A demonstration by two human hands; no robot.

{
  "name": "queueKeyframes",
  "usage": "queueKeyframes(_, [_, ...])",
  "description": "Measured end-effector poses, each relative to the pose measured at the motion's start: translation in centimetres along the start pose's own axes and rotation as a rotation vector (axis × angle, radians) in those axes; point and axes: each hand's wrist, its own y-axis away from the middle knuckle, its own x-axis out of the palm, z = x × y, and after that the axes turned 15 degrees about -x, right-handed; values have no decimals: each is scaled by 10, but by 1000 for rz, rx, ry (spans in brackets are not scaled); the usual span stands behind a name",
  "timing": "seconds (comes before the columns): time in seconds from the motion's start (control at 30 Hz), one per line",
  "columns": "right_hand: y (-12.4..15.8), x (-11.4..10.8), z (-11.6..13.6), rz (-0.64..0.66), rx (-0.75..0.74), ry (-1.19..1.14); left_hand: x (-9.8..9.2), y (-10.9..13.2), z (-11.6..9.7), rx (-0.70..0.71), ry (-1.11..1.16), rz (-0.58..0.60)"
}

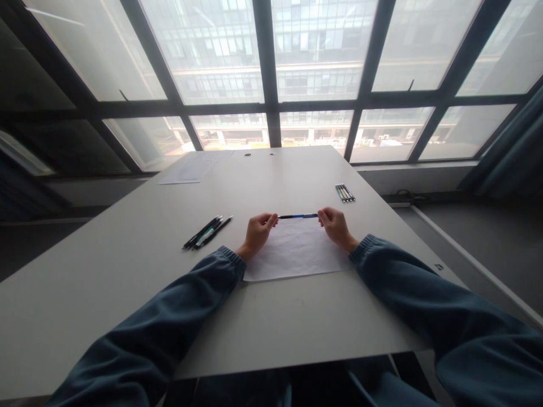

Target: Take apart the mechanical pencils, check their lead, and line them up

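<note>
A blue pen (298, 216) is held level between both hands, just above the far edge of a white sheet of paper (294, 254). My left hand (259, 232) pinches the pen's dark left end with curled fingers. My right hand (335, 225) pinches its right end the same way. Both wrists rest near the sheet on the white table (127, 282). Blue sleeves cover both arms.
Several dark pens (207, 232) lie in a bunch to the left of my left hand. Another small bunch of pens (345, 193) lies further back on the right. Papers (193, 168) sit at the table's far left corner. Large windows stand behind the table.
</note>
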Motion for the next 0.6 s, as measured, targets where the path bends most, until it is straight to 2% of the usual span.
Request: queueKeyframes(0.6, [-1, 0, 4, 17, -4, 34, -1, 2, -4, -8, -3, 7])
